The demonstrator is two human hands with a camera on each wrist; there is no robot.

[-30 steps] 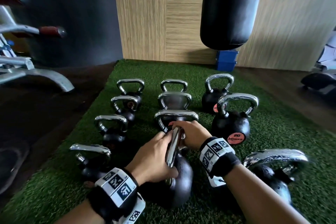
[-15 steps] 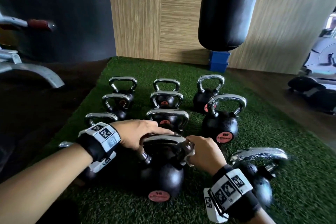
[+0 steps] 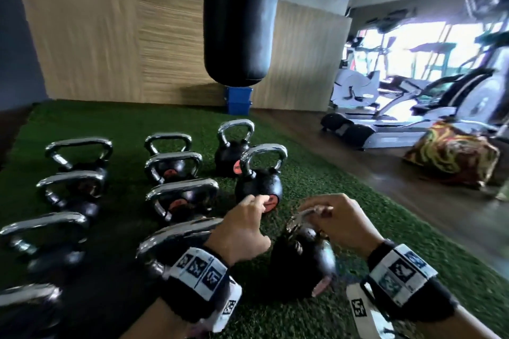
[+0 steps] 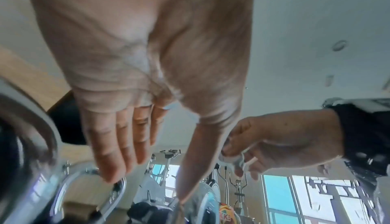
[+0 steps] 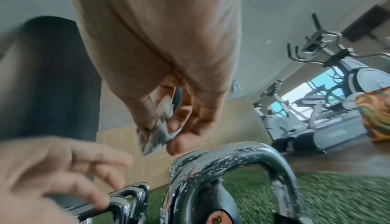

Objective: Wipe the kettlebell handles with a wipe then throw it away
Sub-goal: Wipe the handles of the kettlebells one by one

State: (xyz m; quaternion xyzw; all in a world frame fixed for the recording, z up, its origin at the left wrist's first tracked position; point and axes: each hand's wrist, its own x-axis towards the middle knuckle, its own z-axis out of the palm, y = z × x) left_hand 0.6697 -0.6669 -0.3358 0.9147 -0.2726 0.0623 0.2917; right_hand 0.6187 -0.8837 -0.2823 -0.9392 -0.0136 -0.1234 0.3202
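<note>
Several black kettlebells with chrome handles stand in rows on the green turf. My right hand pinches a small crumpled white wipe between thumb and fingers. It hovers just over the wet chrome handle of the front right kettlebell; whether the wipe touches the handle is unclear. My left hand is beside that handle on the left, holding nothing, its fingers straight. The wipe also shows in the left wrist view.
A black punching bag hangs over the far end of the turf, with a blue box under it. To the right are wooden floor, a colourful bag and treadmills.
Both hands left the handle of the front middle kettlebell and moved right to the neighbouring one. The left hand released its grip and opened. The head view swung right.
</note>
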